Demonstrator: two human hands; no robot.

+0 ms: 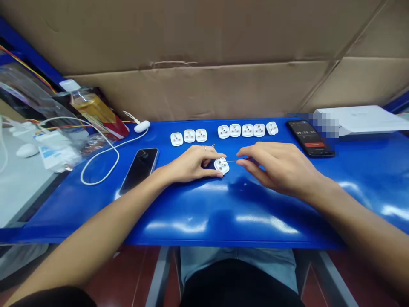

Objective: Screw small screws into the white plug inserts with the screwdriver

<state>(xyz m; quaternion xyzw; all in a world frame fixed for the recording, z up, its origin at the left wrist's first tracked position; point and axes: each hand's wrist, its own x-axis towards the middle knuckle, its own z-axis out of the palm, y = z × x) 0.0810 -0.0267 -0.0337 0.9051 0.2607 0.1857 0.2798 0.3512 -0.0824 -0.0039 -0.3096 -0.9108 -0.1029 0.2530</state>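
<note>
The tabletop (198, 204) is smooth, glossy blue (it glares in pale streaks). On it sit white plastic casings (234, 130) dotted with metal; above it, a thin metal shaft (230, 161); behind it, matt, creased cardboard (223, 34).

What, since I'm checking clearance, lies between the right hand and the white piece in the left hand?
In the head view, a thin shaft runs from the right hand to the white piece, above the blue tabletop.

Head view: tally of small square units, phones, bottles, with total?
Square units: 9 (8 in the back row, 1 between the fingers of the left hand)
Phones: 2 (left, right)
Bottle: 1
Total: 12
</note>
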